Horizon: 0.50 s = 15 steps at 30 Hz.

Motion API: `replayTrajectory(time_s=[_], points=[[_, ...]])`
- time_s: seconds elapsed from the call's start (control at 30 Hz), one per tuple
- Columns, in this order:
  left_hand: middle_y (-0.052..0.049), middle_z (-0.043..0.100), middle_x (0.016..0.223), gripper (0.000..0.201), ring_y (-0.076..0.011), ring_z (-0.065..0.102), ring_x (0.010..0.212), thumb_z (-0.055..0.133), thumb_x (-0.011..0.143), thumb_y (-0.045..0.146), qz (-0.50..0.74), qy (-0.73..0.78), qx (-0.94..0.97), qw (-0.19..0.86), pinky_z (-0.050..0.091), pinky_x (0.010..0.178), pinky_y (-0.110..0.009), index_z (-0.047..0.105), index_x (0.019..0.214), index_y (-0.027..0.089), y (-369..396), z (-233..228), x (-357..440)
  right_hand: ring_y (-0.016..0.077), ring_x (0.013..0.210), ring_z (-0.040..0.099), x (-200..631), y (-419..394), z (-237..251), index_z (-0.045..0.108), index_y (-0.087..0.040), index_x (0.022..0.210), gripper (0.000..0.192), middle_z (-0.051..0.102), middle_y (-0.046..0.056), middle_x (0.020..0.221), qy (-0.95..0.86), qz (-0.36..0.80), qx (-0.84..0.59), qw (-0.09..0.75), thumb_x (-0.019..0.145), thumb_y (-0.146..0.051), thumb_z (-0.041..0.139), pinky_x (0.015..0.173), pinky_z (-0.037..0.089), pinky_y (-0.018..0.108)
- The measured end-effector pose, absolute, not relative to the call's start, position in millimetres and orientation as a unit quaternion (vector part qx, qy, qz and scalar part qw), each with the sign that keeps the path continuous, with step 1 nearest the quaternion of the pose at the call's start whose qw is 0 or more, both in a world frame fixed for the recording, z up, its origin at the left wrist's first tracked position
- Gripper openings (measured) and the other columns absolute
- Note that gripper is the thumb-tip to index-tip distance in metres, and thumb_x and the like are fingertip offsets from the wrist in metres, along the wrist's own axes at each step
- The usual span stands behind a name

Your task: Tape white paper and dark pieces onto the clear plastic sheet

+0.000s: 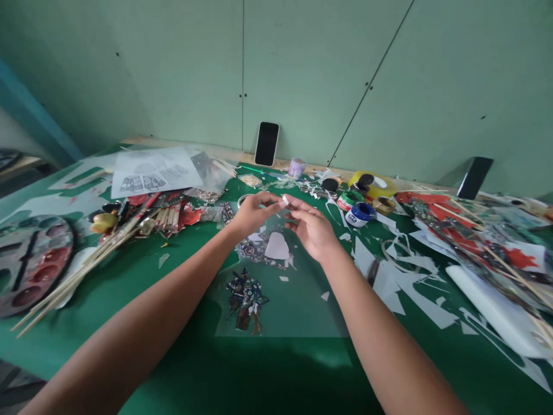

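Pinching a small white scrap [285,200] between them, the left hand [253,213] and right hand [311,229] meet above the middle of the green counter [129,276], fingers closed on it. Below lies a clear plastic sheet [298,300] with a dark cutout [245,300]. Paint pots [360,213] crowd the far edge just beyond; bamboo sticks [82,265] and a paint palette [32,262] sit toward the left edge.

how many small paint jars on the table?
3 I can tell for sure, all behind the hands: a lilac jar near the phone, a green-lidded jar, and a blue-lidded jar beside it. More may be hidden in the clutter on the right.
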<state>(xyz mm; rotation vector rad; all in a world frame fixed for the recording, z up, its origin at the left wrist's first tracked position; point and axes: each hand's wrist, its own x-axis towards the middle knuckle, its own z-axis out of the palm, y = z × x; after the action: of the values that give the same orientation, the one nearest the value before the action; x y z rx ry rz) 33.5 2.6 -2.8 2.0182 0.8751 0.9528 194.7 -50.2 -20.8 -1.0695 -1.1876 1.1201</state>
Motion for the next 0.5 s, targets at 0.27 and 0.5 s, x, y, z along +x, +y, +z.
replayTrajectory(time_s=[0.27, 0.5], points=[[-0.009, 0.068, 0.094, 0.024, -0.02, 0.062, 0.088, 0.051, 0.089, 0.035, 0.307, 0.36, 0.804, 0.362, 0.049, 0.08, -0.036, 0.064, 0.079, 0.018, 0, -1, 33, 0.0155, 0.074, 0.059, 206, -50, -14, 0.068, -0.024, 0.109, 0.033, 0.068, 0.005, 0.097, -0.557, 0.244, -0.537, 0.585, 0.083, -0.039, 0.056, 0.062, 0.049, 0.03], [-0.006, 0.065, 0.111, 0.014, -0.0261, 0.054, 0.104, 0.055, 0.086, 0.025, 0.203, 0.335, 0.916, 0.087, 0.034, 0.094, -0.045, 0.068, 0.087, 0.02, -11, 6, 30, 0.0183, 0.081, 0.059, 217, -56, -11, 0.069, -0.022, 0.077, 0.012, 0.063, 0.006, 0.092, -0.729, 0.087, -0.518, 0.439, 0.081, -0.03, 0.062, 0.07, 0.047, 0.033]])
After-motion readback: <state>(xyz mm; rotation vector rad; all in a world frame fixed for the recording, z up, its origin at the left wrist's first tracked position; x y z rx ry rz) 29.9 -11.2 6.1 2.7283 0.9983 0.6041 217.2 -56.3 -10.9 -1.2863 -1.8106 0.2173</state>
